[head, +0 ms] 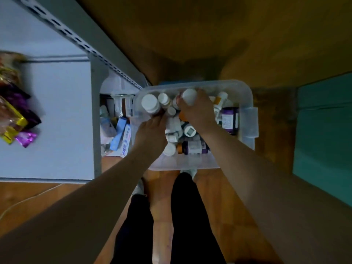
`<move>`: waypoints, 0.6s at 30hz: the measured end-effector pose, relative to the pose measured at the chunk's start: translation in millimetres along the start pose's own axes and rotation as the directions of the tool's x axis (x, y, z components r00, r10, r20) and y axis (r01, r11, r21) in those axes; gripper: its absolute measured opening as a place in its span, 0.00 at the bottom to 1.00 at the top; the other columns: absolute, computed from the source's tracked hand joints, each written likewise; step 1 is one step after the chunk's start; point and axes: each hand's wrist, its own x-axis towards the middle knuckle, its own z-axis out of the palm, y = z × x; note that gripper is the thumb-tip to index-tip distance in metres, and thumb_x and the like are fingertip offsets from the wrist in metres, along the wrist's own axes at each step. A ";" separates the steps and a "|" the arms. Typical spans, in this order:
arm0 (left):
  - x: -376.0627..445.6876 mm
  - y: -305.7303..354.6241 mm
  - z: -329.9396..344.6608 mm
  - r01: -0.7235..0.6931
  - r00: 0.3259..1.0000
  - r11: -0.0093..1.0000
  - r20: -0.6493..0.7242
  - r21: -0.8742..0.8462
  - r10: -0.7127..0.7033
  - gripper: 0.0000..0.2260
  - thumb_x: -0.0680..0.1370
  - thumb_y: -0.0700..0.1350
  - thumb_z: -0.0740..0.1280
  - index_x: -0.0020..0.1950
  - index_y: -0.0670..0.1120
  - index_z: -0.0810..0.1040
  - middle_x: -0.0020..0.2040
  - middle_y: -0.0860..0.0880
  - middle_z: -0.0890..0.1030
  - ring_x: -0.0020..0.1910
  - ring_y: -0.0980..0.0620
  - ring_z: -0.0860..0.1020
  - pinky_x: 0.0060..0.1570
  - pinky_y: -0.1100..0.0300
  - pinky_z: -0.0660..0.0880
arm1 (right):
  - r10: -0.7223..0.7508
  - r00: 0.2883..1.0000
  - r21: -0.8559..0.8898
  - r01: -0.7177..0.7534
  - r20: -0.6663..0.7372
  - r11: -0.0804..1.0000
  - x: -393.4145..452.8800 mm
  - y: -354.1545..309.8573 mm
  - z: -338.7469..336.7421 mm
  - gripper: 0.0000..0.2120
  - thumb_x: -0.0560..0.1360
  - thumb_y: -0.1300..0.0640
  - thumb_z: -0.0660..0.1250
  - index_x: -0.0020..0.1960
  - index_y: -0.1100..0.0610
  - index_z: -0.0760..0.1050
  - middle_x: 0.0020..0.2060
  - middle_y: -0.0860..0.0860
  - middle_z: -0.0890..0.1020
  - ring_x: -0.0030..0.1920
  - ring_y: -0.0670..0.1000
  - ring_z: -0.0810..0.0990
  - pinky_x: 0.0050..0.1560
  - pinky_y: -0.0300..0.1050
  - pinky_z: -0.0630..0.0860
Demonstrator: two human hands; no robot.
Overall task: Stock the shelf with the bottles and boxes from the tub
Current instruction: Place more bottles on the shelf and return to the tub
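Both hands are down in the clear tub, which sits on the wood floor just right of the grey shelf unit. The right hand is clamped round a white-capped bottle at the far side of the tub, cap up, fingers wrapped on its body. The left hand is curled at the near-left of the pile, gripping the base of a big white-capped bottle; looks like more than one bottle may be in that hand, can't tell for sure.

Progress: early-to-mid, by my guess. The tub is far from cleared: lots of white bottles jumbled in the middle, a purple-labelled bottle at the right wall, another dark one lying on its side at the near edge. Done so far, apparently: the low shelf tier left of the tub holds boxes, incl. a blue box, plus a few upright items farther back. The top shelf has only foil snack packs at far left, w/ much bare surface.

Left to do: lift these bottles out, place them on the shelf, then repeat for most of the tub.
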 end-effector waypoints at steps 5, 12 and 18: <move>16.8 10.6 -2.3 0.082 0.992 0.986 0.088 0.147 -0.096 0.28 0.74 0.49 0.70 0.72 0.44 0.67 0.65 0.41 0.70 0.63 0.41 0.70 0.59 0.50 0.68 | 0.048 0.999 0.008 -0.048 0.011 0.999 10.2 7.6 2.4 0.24 0.74 0.45 0.72 0.61 0.60 0.72 0.48 0.49 0.77 0.47 0.48 0.76 0.45 0.37 0.68; -27.2 23.5 -21.1 0.228 0.966 0.963 0.161 -0.146 -0.204 0.30 0.69 0.55 0.74 0.66 0.41 0.71 0.58 0.40 0.73 0.57 0.40 0.73 0.57 0.50 0.72 | 0.310 0.945 0.229 -0.327 0.109 0.917 -22.7 6.0 -48.3 0.27 0.74 0.47 0.72 0.66 0.60 0.70 0.55 0.51 0.77 0.55 0.52 0.77 0.51 0.40 0.73; -94.7 41.9 -60.0 0.391 0.920 0.809 0.213 -0.440 -0.329 0.25 0.69 0.56 0.74 0.60 0.46 0.72 0.49 0.46 0.81 0.45 0.45 0.80 0.44 0.54 0.77 | 0.399 0.878 0.422 -0.478 0.266 0.770 -87.1 -10.7 -100.1 0.14 0.73 0.52 0.72 0.55 0.56 0.77 0.54 0.57 0.82 0.55 0.57 0.82 0.60 0.56 0.78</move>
